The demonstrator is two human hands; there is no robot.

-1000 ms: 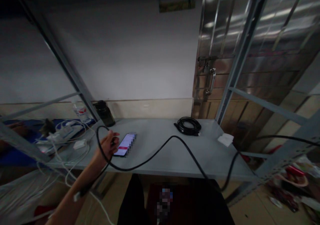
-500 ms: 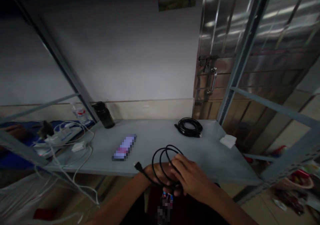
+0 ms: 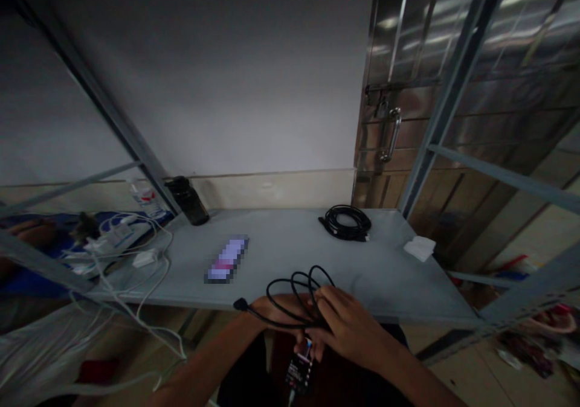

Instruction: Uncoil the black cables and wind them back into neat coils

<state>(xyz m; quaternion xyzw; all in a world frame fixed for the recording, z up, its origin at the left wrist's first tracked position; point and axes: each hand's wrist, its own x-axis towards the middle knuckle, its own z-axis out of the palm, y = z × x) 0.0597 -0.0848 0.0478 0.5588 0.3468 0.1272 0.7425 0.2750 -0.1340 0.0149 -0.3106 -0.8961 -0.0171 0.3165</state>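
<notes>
Loops of a black cable (image 3: 290, 323) are gathered between my two hands, just in front of the table's near edge. My left hand (image 3: 290, 307) is closed around the bundle, partly hidden behind the loops and my other hand. Over it, my right hand (image 3: 338, 316) grips the same loops with bent fingers. The cable's black plug (image 3: 241, 304) sticks out to the left above my left forearm. Below the hands, a small device with a lit screen (image 3: 299, 365) shows near my lap, a pale lead at its lower end.
On the grey table (image 3: 272, 226) lie a coiled black cable (image 3: 347, 223), a phone (image 3: 226, 259) and a white tissue (image 3: 420, 248). A dark bottle (image 3: 189, 201) stands at the back left. White cords (image 3: 147, 301) hang over the left edge. Metal posts (image 3: 446, 87) frame both sides.
The loops have spread wider and tilted leftward, and the plug has shifted slightly left. Both hands still hold the cable. The view has tipped down a little.
</notes>
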